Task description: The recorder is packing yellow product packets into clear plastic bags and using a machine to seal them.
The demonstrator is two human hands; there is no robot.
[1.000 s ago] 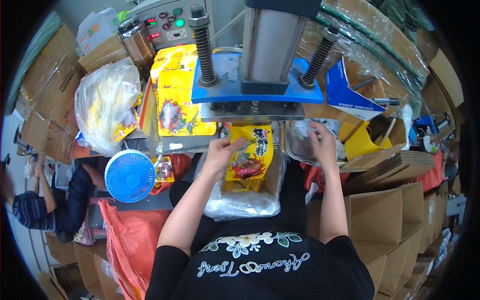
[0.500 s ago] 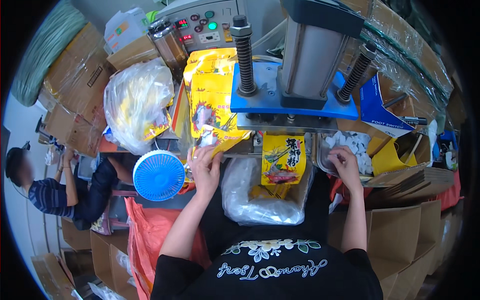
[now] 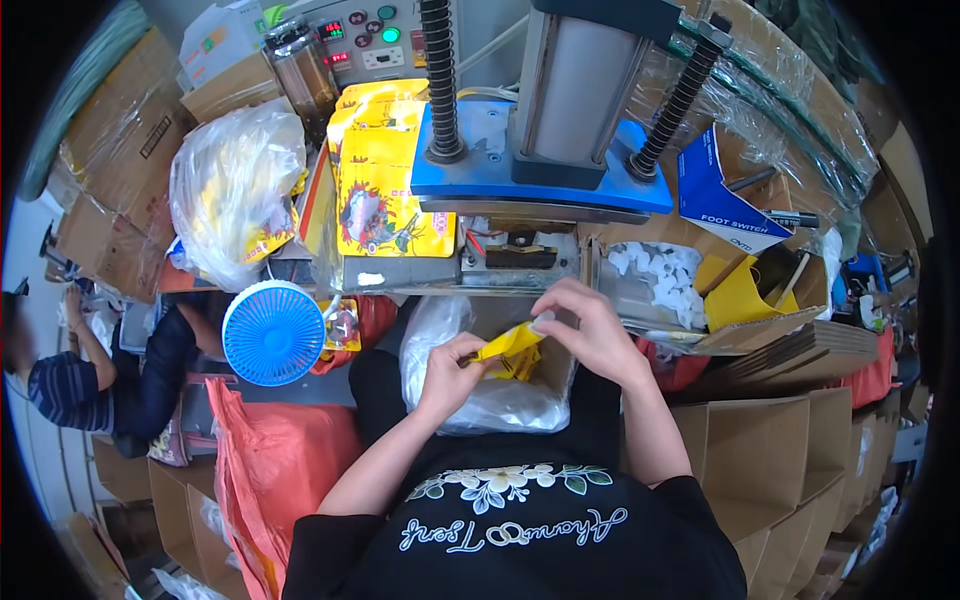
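Note:
My left hand (image 3: 452, 375) pinches one end of a yellow printed pouch (image 3: 508, 344), tilted above a box lined with clear plastic. At the pouch's other end is my right hand (image 3: 592, 328), its thumb and fingers closed on a small white piece (image 3: 543, 321) against the pouch's edge. Whether the piece is inside the opening, I cannot tell. Beneath them, more yellow pouches (image 3: 520, 366) lie in the lined box (image 3: 555, 372). Similar white pieces (image 3: 665, 283) fill a clear tray to the right. A stack of yellow pouches (image 3: 385, 185) rests left of the press.
A blue-topped press (image 3: 540, 170) with spring posts stands ahead. To the left are a round blue fan (image 3: 273, 333), a plastic bag of pouches (image 3: 238, 190) and a red sack (image 3: 290, 440). Cardboard boxes (image 3: 755, 450) stand right. A co-worker (image 3: 75, 390) sits far left.
My left hand has come from the stack to above the lined box with a pouch. My right hand has left the tray with a white piece. The pouch hanging at the press is gone from there.

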